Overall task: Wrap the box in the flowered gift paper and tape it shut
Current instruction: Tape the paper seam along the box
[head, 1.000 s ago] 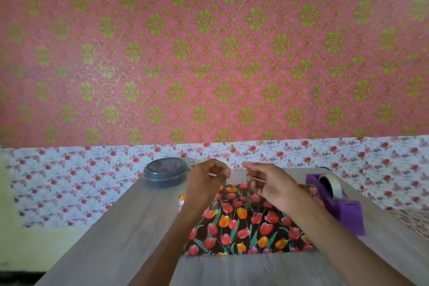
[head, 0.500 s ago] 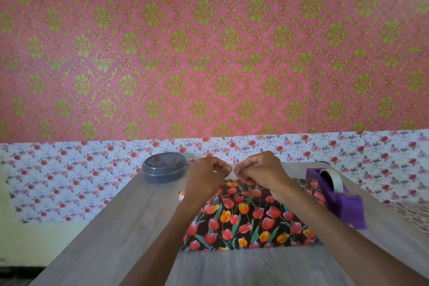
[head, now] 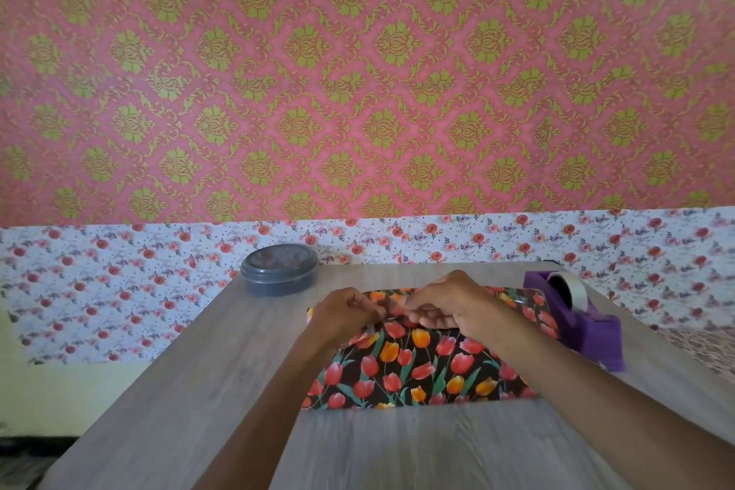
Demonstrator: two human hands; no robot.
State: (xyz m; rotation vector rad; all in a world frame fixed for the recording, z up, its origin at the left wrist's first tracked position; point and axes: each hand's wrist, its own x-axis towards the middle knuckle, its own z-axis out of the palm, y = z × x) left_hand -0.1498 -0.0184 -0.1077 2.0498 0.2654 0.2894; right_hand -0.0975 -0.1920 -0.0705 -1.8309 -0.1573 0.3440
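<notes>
Left of the purple tape dispenser [head: 576, 324], on the wooden table [head: 191, 390], flowered gift paper [head: 417, 366] covers the box, which is hidden beneath it. Both hands, raised together 1 second ago, have dropped onto the paper's top fold. The left hand [head: 346, 312] and right hand [head: 453, 302] pinch it with curled fingers. Any tape strip is too small to see. The seam is probably being taped.

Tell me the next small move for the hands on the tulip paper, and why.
Probably press down and rub outward along the fold. The left hand and right hand meet, fingers curled, on top of the flowered gift paper, where an edge lies. Whether they hold tape is unclear; the purple tape dispenser stands at the paper's right.
</notes>
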